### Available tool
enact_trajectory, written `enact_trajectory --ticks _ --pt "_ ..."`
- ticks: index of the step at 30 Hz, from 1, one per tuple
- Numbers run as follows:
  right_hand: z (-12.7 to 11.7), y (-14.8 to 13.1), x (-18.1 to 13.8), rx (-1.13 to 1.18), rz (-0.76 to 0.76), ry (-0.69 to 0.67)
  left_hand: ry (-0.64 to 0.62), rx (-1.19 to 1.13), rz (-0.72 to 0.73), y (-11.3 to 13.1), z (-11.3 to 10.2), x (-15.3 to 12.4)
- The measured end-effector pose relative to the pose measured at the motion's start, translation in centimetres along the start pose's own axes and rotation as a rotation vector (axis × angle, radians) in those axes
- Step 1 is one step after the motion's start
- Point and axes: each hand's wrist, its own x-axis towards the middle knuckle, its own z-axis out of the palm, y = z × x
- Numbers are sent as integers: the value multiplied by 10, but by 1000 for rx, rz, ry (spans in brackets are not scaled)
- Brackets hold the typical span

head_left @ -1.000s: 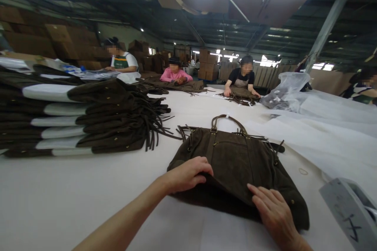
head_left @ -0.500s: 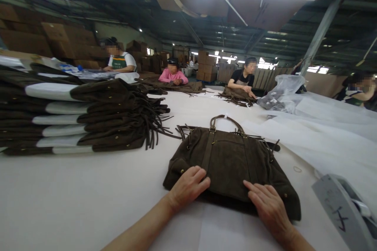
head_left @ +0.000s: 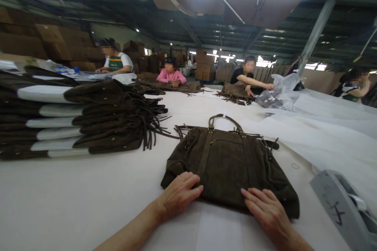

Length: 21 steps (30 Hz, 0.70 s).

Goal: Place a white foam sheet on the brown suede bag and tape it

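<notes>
A dark brown handbag (head_left: 225, 164) lies flat on the white table in front of me. Its handles (head_left: 225, 117) and tassels point away from me, and a short zip crosses its upper front. My left hand (head_left: 181, 190) rests on the bag's near edge, left of the middle, thumb apart from the fingers. On the right part of that same edge lies my right hand (head_left: 265, 206), its fingers stretched over the bag. Neither hand is visibly clasping it.
Stacked brown bags (head_left: 112, 125) with white wrapping stand at left. A grey tape dispenser (head_left: 332, 200) and a rubber band (head_left: 295, 166) lie at right. White sheets (head_left: 324, 125) and clear plastic bags (head_left: 277, 92) are beyond. Several co-workers sit around the table.
Both my hands have slid slightly toward me, down to the bag's near edge. Across the table, a co-worker in black has stretched an arm to the plastic bags.
</notes>
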Motion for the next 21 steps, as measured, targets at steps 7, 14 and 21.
enact_trajectory --ticks 7,14,21 --pt "-11 2 5 -63 -55 -56 -99 -24 -169 17 -16 24" --pt "3 -8 2 -67 24 9 -113 -115 -122 70 7 95" --pt "-37 35 17 17 12 -358 -302 -256 -59 56 45 86"
